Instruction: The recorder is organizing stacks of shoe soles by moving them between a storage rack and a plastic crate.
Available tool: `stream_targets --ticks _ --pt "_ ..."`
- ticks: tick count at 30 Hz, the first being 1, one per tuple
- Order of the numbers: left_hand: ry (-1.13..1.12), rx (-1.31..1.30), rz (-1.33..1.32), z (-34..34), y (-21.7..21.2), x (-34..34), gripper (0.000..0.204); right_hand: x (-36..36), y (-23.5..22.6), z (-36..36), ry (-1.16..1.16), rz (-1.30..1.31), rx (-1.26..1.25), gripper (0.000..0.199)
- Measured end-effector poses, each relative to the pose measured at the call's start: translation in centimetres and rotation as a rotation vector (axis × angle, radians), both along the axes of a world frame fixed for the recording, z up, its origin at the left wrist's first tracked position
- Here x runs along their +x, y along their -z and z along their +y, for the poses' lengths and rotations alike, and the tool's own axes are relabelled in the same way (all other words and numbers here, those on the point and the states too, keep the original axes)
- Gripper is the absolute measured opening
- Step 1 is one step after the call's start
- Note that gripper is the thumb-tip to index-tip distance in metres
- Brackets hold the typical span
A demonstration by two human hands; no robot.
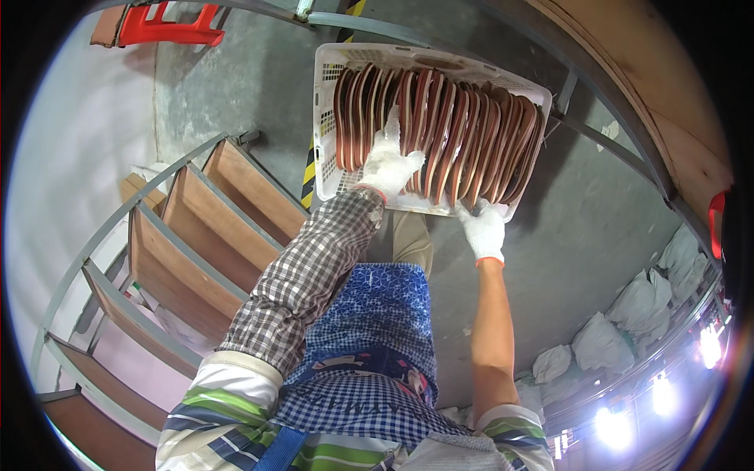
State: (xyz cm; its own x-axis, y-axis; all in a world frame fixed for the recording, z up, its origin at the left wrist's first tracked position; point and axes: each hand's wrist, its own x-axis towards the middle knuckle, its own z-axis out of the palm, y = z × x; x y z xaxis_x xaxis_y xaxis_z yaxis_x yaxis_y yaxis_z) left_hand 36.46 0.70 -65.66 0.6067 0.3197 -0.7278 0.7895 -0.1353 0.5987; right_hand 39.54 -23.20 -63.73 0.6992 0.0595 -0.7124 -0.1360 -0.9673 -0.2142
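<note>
The flat brown pieces (pixel 440 133) stand on edge, packed in a row inside the white basket (pixel 323 102); their lower edges are hidden, and overlap makes them hard to count. Inside the basket, toward its left, the gloved left hand (pixel 386 166) lies over the row, thumb apart from an extended finger; whether it pinches a piece cannot be told. At the basket's near rim, the right hand (pixel 483 231) has its fingertips obscured, so its grip is unclear. Beyond the basket's left corner, a red stool (pixel 171 25) is cut off.
</note>
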Motion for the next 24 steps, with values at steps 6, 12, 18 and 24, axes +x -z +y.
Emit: stream_targets --ticks 6,12,18,24 --pt "0.062 0.013 0.112 -0.9 -1.0 0.6 0.103 0.3 2.4 -0.2 0.003 -0.155 0.110 0.028" --pt "0.067 0.031 0.013 -1.0 -0.1 0.1 0.102 0.8 4.7 -2.5 -0.285 -0.169 0.020 0.033" --pt "0.080 0.065 -0.024 -0.1 0.5 -1.0 0.104 5.7 -2.9 6.9 -0.266 -0.386 0.214 0.043" --pt "0.087 -0.080 0.092 -1.0 -0.1 -0.7 0.111 11.6 -0.3 16.7 -0.422 -0.468 0.157 0.078"
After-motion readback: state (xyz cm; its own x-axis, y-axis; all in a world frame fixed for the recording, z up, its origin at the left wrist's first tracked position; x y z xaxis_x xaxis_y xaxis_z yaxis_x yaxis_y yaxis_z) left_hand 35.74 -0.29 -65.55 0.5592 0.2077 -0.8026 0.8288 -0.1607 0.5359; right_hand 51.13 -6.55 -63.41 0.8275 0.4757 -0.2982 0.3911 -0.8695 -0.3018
